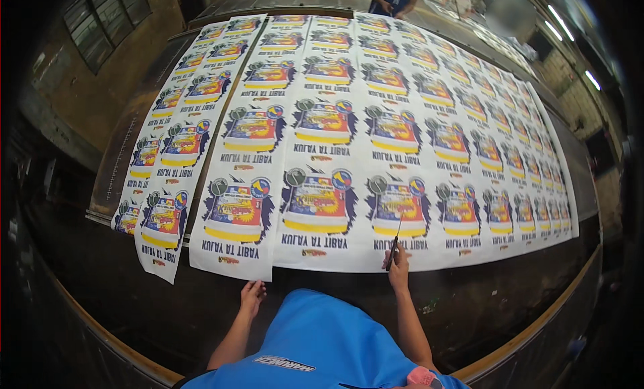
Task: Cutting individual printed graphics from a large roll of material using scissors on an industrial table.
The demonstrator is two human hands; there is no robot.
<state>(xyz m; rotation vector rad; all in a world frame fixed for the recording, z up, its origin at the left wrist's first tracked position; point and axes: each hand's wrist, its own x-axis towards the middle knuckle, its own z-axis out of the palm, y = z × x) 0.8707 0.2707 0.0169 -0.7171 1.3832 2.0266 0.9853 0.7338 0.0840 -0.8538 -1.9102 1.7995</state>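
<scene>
By the table's (121, 167) near edge, the right hand (398, 265) is gripping a blade (396, 242); the left hand (252, 298), pinch unclear, should be keeping the strip (231, 209) taut.

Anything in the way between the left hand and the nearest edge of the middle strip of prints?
Nothing visible. The left hand is right at the strip's near edge; contact unclear. The dark-handled tool in the right hand is off to the right.

Black-handled scissors (394, 249) over printed sheet (429, 164)
</scene>
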